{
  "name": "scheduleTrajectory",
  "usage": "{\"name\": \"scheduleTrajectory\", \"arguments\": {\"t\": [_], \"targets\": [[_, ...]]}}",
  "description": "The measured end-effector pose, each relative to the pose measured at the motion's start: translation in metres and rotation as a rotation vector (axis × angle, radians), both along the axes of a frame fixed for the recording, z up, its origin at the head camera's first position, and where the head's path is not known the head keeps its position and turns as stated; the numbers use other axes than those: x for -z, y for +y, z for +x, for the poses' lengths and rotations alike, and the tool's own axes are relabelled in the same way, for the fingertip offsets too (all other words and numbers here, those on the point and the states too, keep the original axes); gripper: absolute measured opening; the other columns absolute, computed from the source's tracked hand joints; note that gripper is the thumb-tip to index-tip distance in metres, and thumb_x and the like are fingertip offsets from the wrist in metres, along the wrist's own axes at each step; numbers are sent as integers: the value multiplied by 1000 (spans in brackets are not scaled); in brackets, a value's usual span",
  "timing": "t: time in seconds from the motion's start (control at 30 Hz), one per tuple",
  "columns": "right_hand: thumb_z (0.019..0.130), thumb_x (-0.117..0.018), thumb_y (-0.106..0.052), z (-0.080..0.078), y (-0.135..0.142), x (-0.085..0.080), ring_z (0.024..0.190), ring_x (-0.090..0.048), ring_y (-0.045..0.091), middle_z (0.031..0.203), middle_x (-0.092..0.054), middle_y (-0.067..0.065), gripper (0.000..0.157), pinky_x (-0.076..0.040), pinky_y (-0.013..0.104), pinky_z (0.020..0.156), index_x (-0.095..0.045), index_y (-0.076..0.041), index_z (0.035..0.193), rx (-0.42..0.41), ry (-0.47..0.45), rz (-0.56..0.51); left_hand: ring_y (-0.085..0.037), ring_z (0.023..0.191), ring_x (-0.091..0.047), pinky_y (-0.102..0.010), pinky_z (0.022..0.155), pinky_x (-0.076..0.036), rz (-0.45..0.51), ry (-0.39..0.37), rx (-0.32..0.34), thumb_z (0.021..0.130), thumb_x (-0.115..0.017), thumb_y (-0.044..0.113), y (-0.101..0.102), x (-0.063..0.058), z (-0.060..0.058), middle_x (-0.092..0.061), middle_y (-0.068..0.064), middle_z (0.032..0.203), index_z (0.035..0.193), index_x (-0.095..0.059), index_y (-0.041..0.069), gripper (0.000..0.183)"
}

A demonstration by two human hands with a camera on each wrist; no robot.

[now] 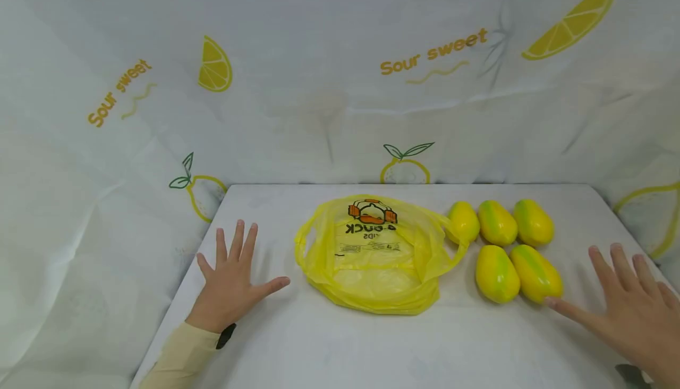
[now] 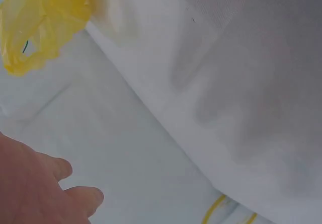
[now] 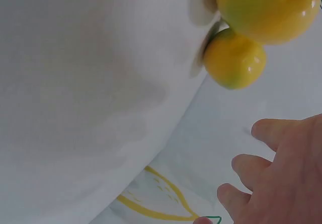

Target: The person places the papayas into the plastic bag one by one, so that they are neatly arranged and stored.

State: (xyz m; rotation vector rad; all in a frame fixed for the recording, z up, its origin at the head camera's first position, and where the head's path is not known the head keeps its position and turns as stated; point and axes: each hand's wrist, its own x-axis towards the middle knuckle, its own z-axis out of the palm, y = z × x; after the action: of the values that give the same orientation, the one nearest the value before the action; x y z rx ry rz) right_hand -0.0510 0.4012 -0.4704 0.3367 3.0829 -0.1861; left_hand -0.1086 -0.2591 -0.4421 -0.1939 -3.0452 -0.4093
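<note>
A thin yellow plastic bag (image 1: 372, 259) with a duck print lies spread on the white table, its handle loops to the left and right. Several yellow mangoes with green streaks (image 1: 496, 274) are grouped to the right of it; one handle loop reaches the nearest of them. My left hand (image 1: 228, 288) is held with fingers spread, left of the bag and holding nothing. On the other side my right hand (image 1: 632, 312) also has its fingers spread and is empty, its thumb tip close to the front right mango; whether they touch I cannot tell.
The white table (image 1: 340, 353) ends at a back edge against a hanging white cloth (image 1: 297, 100) printed with lemons and "Sour sweet". The same cloth hangs along the left and right sides.
</note>
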Motion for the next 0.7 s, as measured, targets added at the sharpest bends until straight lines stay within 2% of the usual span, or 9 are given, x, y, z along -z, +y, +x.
{"name": "scheduleTrajectory", "arguments": {"t": [0.13,0.3,0.4,0.53,0.7], "targets": [[88,-64,-84,-2,-5,2,155,18,66,169,20,37,139,-2,87,116,12,1,168,-47,21,-27,-53,164,18,-95,110,0,51,-20,-4,86,-62,90,9,1,0,16,2,182,175,2,30,124],[90,-63,-83,-2,-15,2,155,12,68,170,16,39,136,-8,90,112,9,2,169,-66,11,-41,-49,166,17,-92,113,-4,127,-35,-8,87,-63,88,25,0,-3,10,-2,183,174,3,33,122],[92,-62,-82,-2,-20,0,151,-2,73,169,12,42,133,-13,90,108,6,3,169,-75,-1,-56,-47,168,11,-88,118,-8,197,-42,3,89,-63,86,37,0,-5,4,-4,184,174,-1,33,119],[96,-61,-79,-3,-24,-6,134,-21,79,165,0,50,127,-22,91,102,0,6,168,-95,-20,-80,-41,169,-8,-75,127,-20,334,-78,-2,91,-60,86,49,3,-10,-9,-4,183,175,-7,32,113],[99,-57,-77,-7,-25,-9,128,-27,79,158,-11,55,123,-31,91,96,-3,9,167,-98,-66,-139,-33,160,-41,-59,124,-40,574,-131,-22,97,-62,77,63,8,-13,-37,-6,175,173,-22,26,100]]}}
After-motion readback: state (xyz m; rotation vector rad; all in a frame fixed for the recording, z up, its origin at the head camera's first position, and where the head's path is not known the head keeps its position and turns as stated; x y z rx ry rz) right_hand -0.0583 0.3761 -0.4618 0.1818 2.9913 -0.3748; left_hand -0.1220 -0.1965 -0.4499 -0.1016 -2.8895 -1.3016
